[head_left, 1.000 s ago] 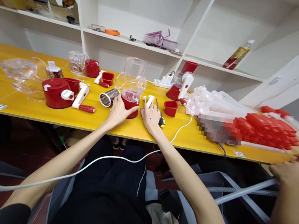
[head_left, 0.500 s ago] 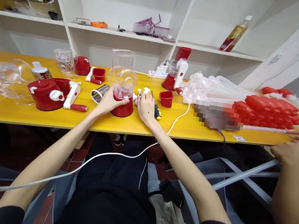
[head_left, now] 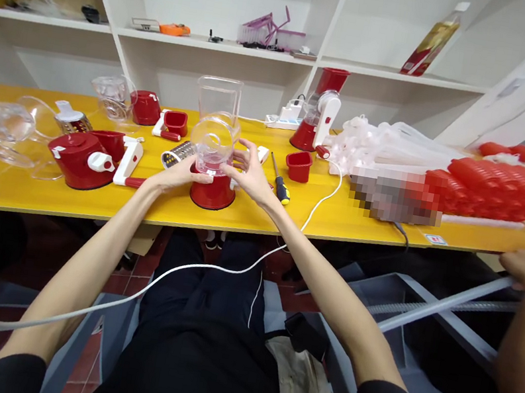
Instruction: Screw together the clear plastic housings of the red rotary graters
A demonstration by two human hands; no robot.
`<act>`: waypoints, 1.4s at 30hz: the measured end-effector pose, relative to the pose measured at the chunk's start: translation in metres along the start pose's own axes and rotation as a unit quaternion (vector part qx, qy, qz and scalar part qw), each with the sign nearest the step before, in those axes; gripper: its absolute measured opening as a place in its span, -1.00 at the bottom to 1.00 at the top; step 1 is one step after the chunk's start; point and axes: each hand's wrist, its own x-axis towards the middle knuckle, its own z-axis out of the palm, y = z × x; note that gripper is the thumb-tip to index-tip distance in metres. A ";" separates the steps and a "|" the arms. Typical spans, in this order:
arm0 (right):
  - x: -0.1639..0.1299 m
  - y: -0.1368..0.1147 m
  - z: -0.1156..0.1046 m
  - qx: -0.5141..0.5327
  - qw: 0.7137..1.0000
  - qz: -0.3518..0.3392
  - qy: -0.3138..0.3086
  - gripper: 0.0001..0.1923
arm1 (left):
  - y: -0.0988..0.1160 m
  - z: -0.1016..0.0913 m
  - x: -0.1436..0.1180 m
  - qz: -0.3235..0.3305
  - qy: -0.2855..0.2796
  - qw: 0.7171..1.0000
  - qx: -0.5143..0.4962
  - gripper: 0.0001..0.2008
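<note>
White open wooden shelf unit (head_left: pixel 158 37) at the back, long yellow tabletop (head_left: pixel 246 215) in front. Right side of table: heap of translucent white plastic parts (head_left: pixel 393 138), stack of ribbed red plastic pieces (head_left: pixel 506 185) beside it. Clear plastic housing with square chute (head_left: pixel 217 123) stands upright on round red plastic base (head_left: pixel 212 196), near the table's front edge, between the person's hands. Left hand (head_left: pixel 179 176) is at the base's left, thumb laid across its upper front; other fingers hidden, can't tell whether they pinch. Right hand (head_left: pixel 254 180): fingers spread, tips at the housing's lower right, contact unclear. Perforated metal drum with white rim (head_left: pixel 176 155) lies just left of the base, behind left hand. Square red plastic cup (head_left: pixel 298 166) sits right of yellow-and-black-handled screwdriver (head_left: pixel 282 190). Small white plastic piece (head_left: pixel 262 154) is partly hidden behind right hand.
</note>
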 end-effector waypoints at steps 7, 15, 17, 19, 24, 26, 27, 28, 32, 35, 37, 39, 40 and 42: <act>-0.006 -0.007 0.016 0.047 0.999 0.017 0.010 0.41 | -0.003 0.031 -0.015 0.054 0.100 0.993 -0.031 -0.21; -0.009 -0.014 0.015 0.048 0.997 0.042 0.048 0.48 | -0.004 0.034 -0.029 0.055 0.091 0.994 -0.036 -0.24; -0.010 -0.014 0.016 0.057 0.996 0.042 0.048 0.47 | -0.004 0.033 -0.029 0.048 0.087 0.994 -0.036 -0.21; -0.010 -0.012 0.016 0.069 0.996 0.039 0.048 0.48 | -0.003 0.032 -0.030 0.038 0.082 0.995 -0.030 -0.19; -0.007 -0.005 0.015 0.097 0.994 0.036 0.026 0.46 | 0.000 0.032 -0.032 0.037 0.074 0.996 -0.028 -0.19; -0.005 -0.002 0.012 0.109 0.993 0.034 0.011 0.44 | 0.000 0.032 -0.033 0.039 0.069 0.996 -0.040 -0.18; -0.004 -0.001 0.011 0.115 0.993 0.033 0.002 0.43 | 0.000 0.032 -0.034 0.038 0.067 0.996 -0.045 -0.18; -0.004 0.000 0.010 0.120 0.992 0.032 -0.006 0.42 | 0.000 0.032 -0.034 0.037 0.066 0.996 -0.049 -0.19; 0.000 0.003 0.004 0.134 0.990 0.033 -0.038 0.35 | -0.004 0.032 -0.033 0.034 0.066 0.996 -0.050 -0.20; 0.004 0.003 0.000 0.137 0.988 0.035 -0.064 0.22 | -0.006 0.031 -0.032 0.027 0.067 0.996 -0.048 -0.19; 0.006 0.004 -0.003 0.136 0.987 0.033 -0.073 0.14 | -0.007 0.031 -0.031 0.022 0.071 0.996 -0.057 -0.18; 0.009 0.005 -0.004 0.134 0.988 0.027 -0.070 0.09 | -0.006 0.032 -0.031 0.021 0.079 0.995 -0.065 -0.17; 0.010 0.005 -0.005 0.132 0.989 0.024 -0.066 0.08 | -0.006 0.032 -0.031 0.021 0.081 0.994 -0.064 -0.15; 0.011 0.006 -0.006 0.127 0.990 0.020 -0.057 0.09 | -0.005 0.034 -0.032 0.021 0.080 0.995 -0.056 -0.12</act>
